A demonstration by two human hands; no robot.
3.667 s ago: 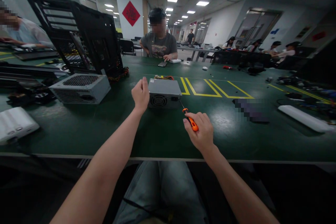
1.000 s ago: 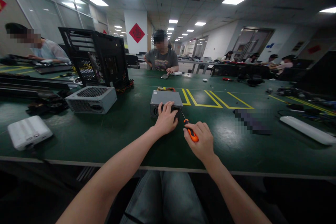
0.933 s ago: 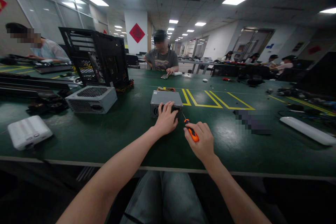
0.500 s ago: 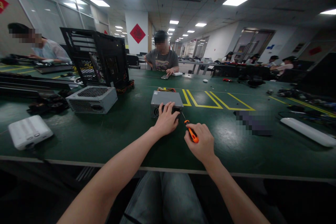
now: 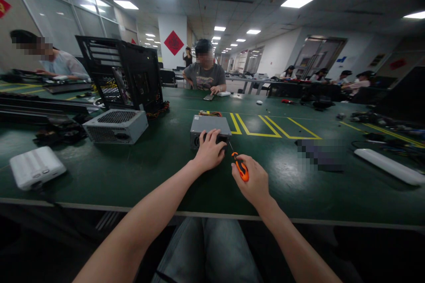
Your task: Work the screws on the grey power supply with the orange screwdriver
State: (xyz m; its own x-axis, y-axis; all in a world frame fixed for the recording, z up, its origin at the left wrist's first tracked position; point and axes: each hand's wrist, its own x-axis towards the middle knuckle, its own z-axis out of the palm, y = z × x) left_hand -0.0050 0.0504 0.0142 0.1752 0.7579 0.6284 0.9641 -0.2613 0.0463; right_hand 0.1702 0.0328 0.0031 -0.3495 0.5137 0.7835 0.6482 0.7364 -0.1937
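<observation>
A small grey computer power supply (image 5: 215, 123) lies on the green table in front of me, its vented face toward me. My left hand (image 5: 209, 152) grips its near side, fingertips on the top edge and thumb at the right of the face. In my right hand (image 5: 255, 179) is an orange-and-black screwdriver (image 5: 244, 171), its handle between thumb and fingers. The thin shaft points up and left to the right front corner of the power supply. Whether the tip touches a screw is too small to tell. Coloured wires (image 5: 209, 113) show behind the unit.
Another power supply (image 5: 116, 126) sits to the left, before an open black computer case (image 5: 122, 73). A white box-like device (image 5: 37, 167) stands near the left front edge. At right are a white bar-shaped object (image 5: 388, 166) and cables. A person (image 5: 206, 75) sits across the table.
My right hand and the screwdriver have shifted slightly left and the handle is turned a little. My left hand stays on the power supply. Another person now appears in the background.
</observation>
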